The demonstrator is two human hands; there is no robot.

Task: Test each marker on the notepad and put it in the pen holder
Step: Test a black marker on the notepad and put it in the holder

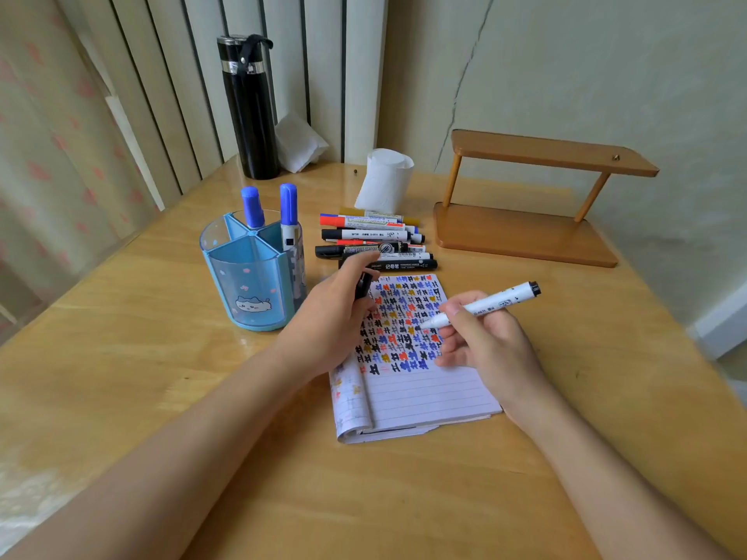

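Right hand [485, 341] grips a white-barrelled marker [493, 303] with a black rear end, thumb and fingers curled round the front of the barrel, which slants up to the right. I see its uncapped tip down at the page among the scribbles, but I cannot tell whether it touches the paper. Left hand [335, 317] lies at the left edge of the lined white notepad [416, 390], its fingers curled round a small black cap [362, 285]. The notepad lies open on the light wooden table [161, 377], its upper half filled with rows of black, blue, red and yellow marks. The translucent blue divided pen holder [250, 284] with a cat print stands just left of the notepad, and two blue-capped markers [289, 212] stand upright in its rear compartments. A row of loose capped markers [376, 244] lies side by side just behind the notepad. Farther back I see a tall black flask [248, 111], a white paper roll [386, 179], crumpled white tissue [299, 143] and, to the right, a brown wooden two-level stand [525, 232].
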